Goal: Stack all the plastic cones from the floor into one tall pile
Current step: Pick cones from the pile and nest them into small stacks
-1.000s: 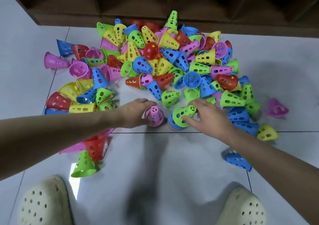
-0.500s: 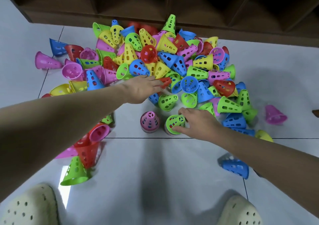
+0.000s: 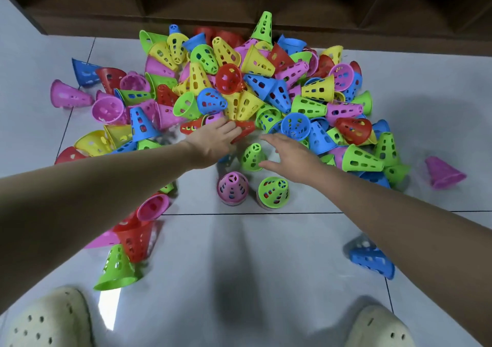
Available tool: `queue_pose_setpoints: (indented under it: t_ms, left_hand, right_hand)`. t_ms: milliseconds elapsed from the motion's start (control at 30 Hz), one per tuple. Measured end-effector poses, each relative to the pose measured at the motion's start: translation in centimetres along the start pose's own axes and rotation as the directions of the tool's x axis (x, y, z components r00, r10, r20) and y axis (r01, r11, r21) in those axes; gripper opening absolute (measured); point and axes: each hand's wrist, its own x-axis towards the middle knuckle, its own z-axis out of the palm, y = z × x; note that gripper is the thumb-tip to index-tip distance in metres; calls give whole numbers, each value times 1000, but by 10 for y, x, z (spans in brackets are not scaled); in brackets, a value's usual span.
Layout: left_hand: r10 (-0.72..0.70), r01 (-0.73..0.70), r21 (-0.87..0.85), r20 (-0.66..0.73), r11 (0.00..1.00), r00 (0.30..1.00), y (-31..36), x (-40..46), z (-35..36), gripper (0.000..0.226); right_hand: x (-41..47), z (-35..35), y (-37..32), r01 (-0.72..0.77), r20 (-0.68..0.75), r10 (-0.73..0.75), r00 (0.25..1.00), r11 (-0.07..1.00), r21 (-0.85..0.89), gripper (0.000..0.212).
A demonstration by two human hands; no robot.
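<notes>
Shoes (image 3: 50, 320) of pale perforated foam sit at the bottom edge, on a glossy grey tiled floor (image 3: 239, 267). A little further out, a lime cone (image 3: 115, 269) leans against a red cone (image 3: 135, 240) on the left, and a lone blue cone (image 3: 371, 257) lies on its side to the right.

Past the tile seam stand two short upright stacks, well apart from the hands: one topped by a pink cone (image 3: 232, 187), the other by a green cone (image 3: 273, 193) (other colours peek out at each base, though how many are nested I cannot tell).

Beyond these, the right hand (image 3: 288, 155) reaches in with fingers straight and spread, holding nothing, just beside a small green cone (image 3: 252, 156) that stands tilted on the floor. The left hand (image 3: 213, 143) stretches to the front edge of the heap, its fingers on a red cone (image 3: 243, 131) lying on its side; whether they actually close round it cannot be told.

Behind them spreads the big loose heap of cones (image 3: 239, 86), yellow, blue, pink, red and green, tumbled at every angle. A stray pink cone (image 3: 443, 172) lies off to the right. At the far back runs a dark wooden cabinet (image 3: 239, 0).
</notes>
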Motion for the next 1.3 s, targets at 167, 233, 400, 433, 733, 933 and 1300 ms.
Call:
queue_pose_setpoints:
  t_ms: [167, 233, 400, 433, 733, 933, 1300]
  left_hand:
    - [81, -82, 24, 37, 996, 996, -1, -18, 15, 38]
    - [92, -92, -13, 43, 996, 995, -2, -24, 19, 33]
    - [36, -74, -244, -157, 967, 987, -9, -35, 18, 30]
    - [-11, -52, -312, -199, 949, 980, -8, -37, 18, 33]
    - [-630, 116, -928, -144, 353, 763, 17, -66, -33, 37]
    - [-588, -5, -961, -174, 277, 790, 40, -79, -51, 34]
    - [-629, 15, -956, -181, 293, 756, 47, -83, -55, 36]
  right_hand:
    - [20, 6, -13, -8, 34, 7, 999, 1000, 18, 67]
    - [24, 9, -15, -5, 52, 8, 999, 999, -43, 62]
    - [25, 13, -12, -83, 60, 88, 994, 993, -89, 47]
    - [24, 13, -10, -91, 53, 95, 994, 992, -88, 46]
    - [8, 13, 11, -202, -37, 214, 976, 959, 200, 38]
    - [-39, -14, 8, -121, -260, 284, 923, 854, 506, 23]
    - [-115, -10, -5, 18, -423, 187, 886, 900, 436, 30]
